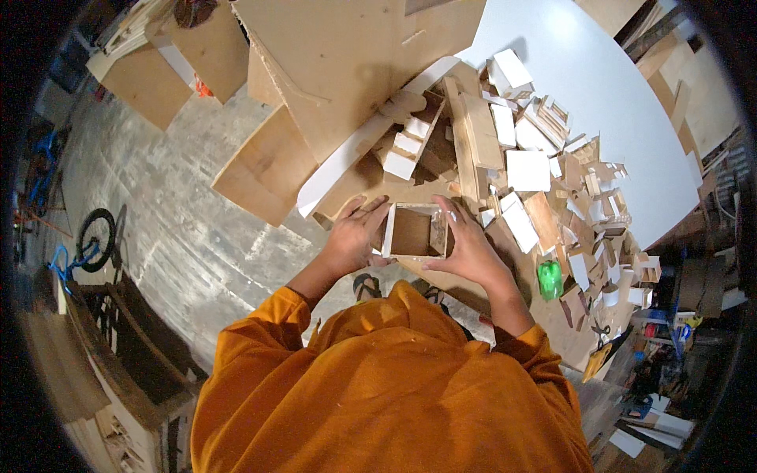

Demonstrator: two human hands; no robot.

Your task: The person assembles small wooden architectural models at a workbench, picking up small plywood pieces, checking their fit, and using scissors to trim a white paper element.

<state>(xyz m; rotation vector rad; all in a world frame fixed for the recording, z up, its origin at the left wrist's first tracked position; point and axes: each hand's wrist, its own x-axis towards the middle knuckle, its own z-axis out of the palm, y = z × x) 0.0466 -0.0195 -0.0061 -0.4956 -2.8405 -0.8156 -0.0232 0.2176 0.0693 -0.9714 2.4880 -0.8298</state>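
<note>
A small open-topped box (412, 231) with brown inner walls and pale edges is held between my two hands over the near edge of the work surface. My left hand (352, 236) grips its left side, fingers pointing up along the wall. On the opposite side my right hand (477, 251) presses with thumb and fingers around the right wall. Just beyond the box lies a long brown tray-like piece (441, 122) with white blocks (404, 150) inside. Several small white and brown offcuts (528, 171) are heaped to the right.
A large brown board (363, 63) leans at the far side. A green plastic bottle (550, 280) sits among the offcuts, with black scissors (602, 329) near the right edge. At left stand a wooden frame (134, 339) and a bicycle wheel (98, 240) on the concrete floor (236, 189).
</note>
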